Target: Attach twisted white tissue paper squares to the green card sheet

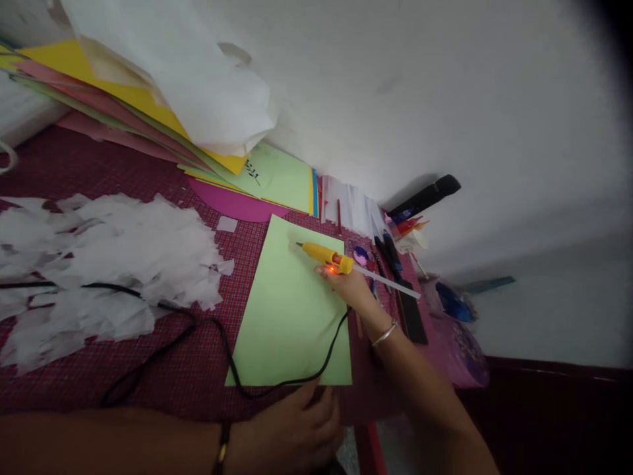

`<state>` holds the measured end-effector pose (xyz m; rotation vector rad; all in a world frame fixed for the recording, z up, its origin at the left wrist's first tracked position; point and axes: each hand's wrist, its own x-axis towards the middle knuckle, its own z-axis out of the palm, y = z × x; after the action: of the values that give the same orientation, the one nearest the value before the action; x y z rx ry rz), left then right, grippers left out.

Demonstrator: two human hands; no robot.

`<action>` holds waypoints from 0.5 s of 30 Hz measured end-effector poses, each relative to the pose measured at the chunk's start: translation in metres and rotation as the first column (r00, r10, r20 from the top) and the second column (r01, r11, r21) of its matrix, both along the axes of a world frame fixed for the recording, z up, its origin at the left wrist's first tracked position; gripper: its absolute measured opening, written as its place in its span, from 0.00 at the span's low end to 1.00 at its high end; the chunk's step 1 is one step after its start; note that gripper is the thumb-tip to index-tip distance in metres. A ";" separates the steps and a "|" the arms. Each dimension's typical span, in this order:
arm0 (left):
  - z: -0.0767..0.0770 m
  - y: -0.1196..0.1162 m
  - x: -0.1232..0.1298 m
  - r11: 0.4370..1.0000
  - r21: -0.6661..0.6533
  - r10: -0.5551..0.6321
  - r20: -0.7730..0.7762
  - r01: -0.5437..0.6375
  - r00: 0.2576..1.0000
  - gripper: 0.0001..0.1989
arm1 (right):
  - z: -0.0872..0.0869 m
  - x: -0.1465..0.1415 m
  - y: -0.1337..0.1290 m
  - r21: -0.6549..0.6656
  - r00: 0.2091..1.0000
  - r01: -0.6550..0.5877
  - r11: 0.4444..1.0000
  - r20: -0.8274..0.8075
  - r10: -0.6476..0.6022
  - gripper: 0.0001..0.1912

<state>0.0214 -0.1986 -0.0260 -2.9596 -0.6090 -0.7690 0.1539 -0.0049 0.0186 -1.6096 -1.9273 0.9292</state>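
My right hand [346, 282] is closed around a yellow glue gun [324, 254], its tip pointing left over a light green sheet [287, 316]. A clear glue stick [390, 282] sticks out of its back, and a red light glows on its side. At the sheet's bottom edge is my left hand [297, 429], its fingers curled together; what they hold, if anything, is hidden. The gun's black cord [281, 384] crosses the lower part of the sheet and runs left.
Torn white paper pieces [123, 257] are heaped at left on the checked cloth [163, 359]. Coloured sheets [287, 178] and a white bag [198, 86] lie at the back. Pens and a black box [411, 316] are on the right, beside the wall.
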 end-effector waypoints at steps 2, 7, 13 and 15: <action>0.000 0.002 -0.004 0.998 -0.055 -0.007 0.023 0.008 1.000 0.17 | 0.002 0.002 -0.001 -0.030 1.000 -0.019 0.999 -0.024 0.019 0.19; -0.015 0.000 -0.001 0.996 -0.067 0.057 0.026 -0.055 0.998 0.15 | 0.011 0.001 -0.005 -0.054 0.996 -0.065 0.996 -0.066 0.061 0.16; -0.026 -0.001 0.006 0.996 -0.012 0.090 0.063 -0.090 0.994 0.15 | 0.012 -0.005 0.000 -0.036 0.998 -0.018 0.999 0.053 0.020 0.14; -0.026 -0.001 0.005 0.997 -0.023 0.080 0.057 -0.079 0.995 0.15 | 0.010 -0.005 0.002 -0.035 0.998 -0.017 0.999 0.065 0.019 0.14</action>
<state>0.0269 -0.1996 -0.0525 -2.9201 -0.7374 -0.8496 0.1486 -0.0028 0.0289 -1.6641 -1.9834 0.9321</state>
